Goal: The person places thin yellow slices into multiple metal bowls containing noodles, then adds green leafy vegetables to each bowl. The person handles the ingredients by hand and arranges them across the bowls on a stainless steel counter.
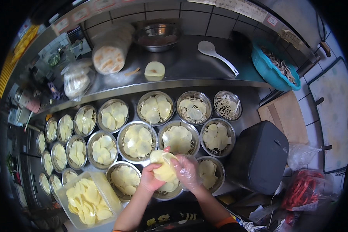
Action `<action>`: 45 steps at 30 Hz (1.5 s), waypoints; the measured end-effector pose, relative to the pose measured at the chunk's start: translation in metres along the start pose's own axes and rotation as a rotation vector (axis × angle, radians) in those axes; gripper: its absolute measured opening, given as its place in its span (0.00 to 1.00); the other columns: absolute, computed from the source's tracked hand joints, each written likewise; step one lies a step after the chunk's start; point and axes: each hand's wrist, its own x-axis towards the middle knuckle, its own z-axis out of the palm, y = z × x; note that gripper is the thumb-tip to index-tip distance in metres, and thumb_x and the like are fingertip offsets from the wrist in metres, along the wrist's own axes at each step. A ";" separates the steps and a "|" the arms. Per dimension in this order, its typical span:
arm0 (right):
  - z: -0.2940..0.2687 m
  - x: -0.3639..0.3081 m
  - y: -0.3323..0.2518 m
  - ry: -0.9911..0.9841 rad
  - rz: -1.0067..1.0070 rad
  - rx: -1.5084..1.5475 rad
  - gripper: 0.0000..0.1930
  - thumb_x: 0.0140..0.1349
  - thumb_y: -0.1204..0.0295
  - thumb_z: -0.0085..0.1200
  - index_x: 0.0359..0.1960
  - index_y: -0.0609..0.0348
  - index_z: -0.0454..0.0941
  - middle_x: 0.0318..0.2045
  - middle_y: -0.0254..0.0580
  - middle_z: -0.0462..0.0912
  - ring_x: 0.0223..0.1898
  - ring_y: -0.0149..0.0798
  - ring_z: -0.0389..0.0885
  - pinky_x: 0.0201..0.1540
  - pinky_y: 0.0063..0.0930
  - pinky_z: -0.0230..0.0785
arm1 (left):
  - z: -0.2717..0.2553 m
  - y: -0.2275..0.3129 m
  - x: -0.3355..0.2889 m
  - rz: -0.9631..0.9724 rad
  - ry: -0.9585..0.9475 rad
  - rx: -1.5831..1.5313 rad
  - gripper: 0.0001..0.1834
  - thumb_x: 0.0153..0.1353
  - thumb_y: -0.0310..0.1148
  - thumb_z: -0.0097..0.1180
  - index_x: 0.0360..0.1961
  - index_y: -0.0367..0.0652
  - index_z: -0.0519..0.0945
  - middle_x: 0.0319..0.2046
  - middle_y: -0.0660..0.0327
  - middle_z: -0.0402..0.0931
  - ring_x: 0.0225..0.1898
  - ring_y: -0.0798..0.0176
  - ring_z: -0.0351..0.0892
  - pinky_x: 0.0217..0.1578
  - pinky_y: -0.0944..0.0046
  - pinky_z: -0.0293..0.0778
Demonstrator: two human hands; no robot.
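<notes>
My left hand [150,177], bare, is closed around a stack of thin pale potato slices [164,170]. Over the right side of the same stack, my right hand [188,173] in a clear plastic glove pinches the slices. Both hands are above a steel bowl [170,195] of slices in the front row, partly hidden by them. Several rows of round steel bowls [120,142] cover the counter, most with potato slices laid over pale shreds. To the left of my left forearm stands a translucent plastic tub [115,197] heaped with loose potato slices [88,201].
A dark grey bin-like box [263,158] stands right of the bowls, near a wooden board [285,116] and a bag of red strips [303,189]. On the shelf above are bagged flatbreads [109,58], a steel bowl [157,37], a white ladle [217,56] and a turquoise basin [272,65].
</notes>
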 end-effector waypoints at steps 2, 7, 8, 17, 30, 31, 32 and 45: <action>-0.010 0.013 0.014 0.076 -0.198 -0.251 0.04 0.53 0.76 0.59 0.31 0.58 0.80 0.29 0.46 0.80 0.29 0.48 0.76 0.33 0.37 0.69 | -0.004 0.001 0.015 -0.023 0.075 -0.028 0.38 0.50 0.26 0.49 0.66 0.44 0.59 0.58 0.49 0.67 0.58 0.48 0.68 0.62 0.49 0.59; -0.018 0.054 0.054 0.221 -0.047 -0.173 0.04 0.53 0.78 0.57 0.30 0.60 0.80 0.29 0.44 0.79 0.30 0.47 0.75 0.35 0.37 0.69 | -0.004 0.014 0.050 -0.025 0.191 0.051 0.36 0.49 0.25 0.49 0.64 0.42 0.62 0.61 0.45 0.62 0.61 0.40 0.63 0.62 0.41 0.60; -0.018 0.063 0.065 0.232 0.046 -0.089 0.04 0.54 0.79 0.57 0.31 0.60 0.80 0.29 0.43 0.78 0.30 0.45 0.76 0.35 0.35 0.69 | -0.002 0.018 0.057 -0.006 0.142 0.098 0.35 0.49 0.25 0.49 0.63 0.40 0.61 0.61 0.43 0.62 0.62 0.37 0.63 0.61 0.39 0.62; -0.035 0.184 0.180 -0.007 -0.027 -0.065 0.04 0.60 0.75 0.49 0.30 0.58 0.77 0.27 0.44 0.79 0.29 0.40 0.77 0.37 0.27 0.70 | 0.006 0.040 0.075 0.041 0.219 0.382 0.35 0.50 0.25 0.49 0.64 0.38 0.60 0.61 0.44 0.62 0.61 0.40 0.65 0.58 0.41 0.67; -0.077 0.231 0.168 -0.012 0.130 -0.697 0.15 0.61 0.61 0.48 0.33 0.61 0.80 0.28 0.48 0.82 0.31 0.47 0.81 0.40 0.35 0.74 | 0.012 0.037 0.095 0.145 0.374 0.485 0.20 0.59 0.23 0.56 0.53 0.34 0.70 0.46 0.48 0.76 0.43 0.53 0.80 0.42 0.54 0.81; -0.079 0.221 0.156 -0.009 0.181 -0.649 0.15 0.61 0.61 0.49 0.33 0.61 0.80 0.28 0.47 0.83 0.30 0.46 0.82 0.39 0.33 0.74 | 0.013 0.036 0.101 0.143 0.436 0.540 0.19 0.58 0.22 0.57 0.52 0.34 0.72 0.45 0.49 0.77 0.41 0.55 0.81 0.40 0.55 0.82; -0.079 0.202 0.142 -0.115 0.185 -0.310 0.14 0.62 0.61 0.50 0.33 0.61 0.80 0.26 0.46 0.81 0.29 0.43 0.80 0.36 0.34 0.73 | 0.013 0.035 0.108 0.150 0.472 0.592 0.19 0.57 0.22 0.59 0.50 0.33 0.73 0.43 0.49 0.78 0.40 0.56 0.81 0.38 0.57 0.82; -0.071 0.195 0.190 0.052 0.323 -0.537 0.09 0.60 0.69 0.54 0.36 0.62 0.79 0.29 0.42 0.80 0.30 0.37 0.78 0.34 0.31 0.71 | 0.009 0.031 0.143 0.128 0.274 0.364 0.22 0.61 0.20 0.38 0.58 0.33 0.65 0.51 0.47 0.72 0.53 0.49 0.74 0.52 0.46 0.75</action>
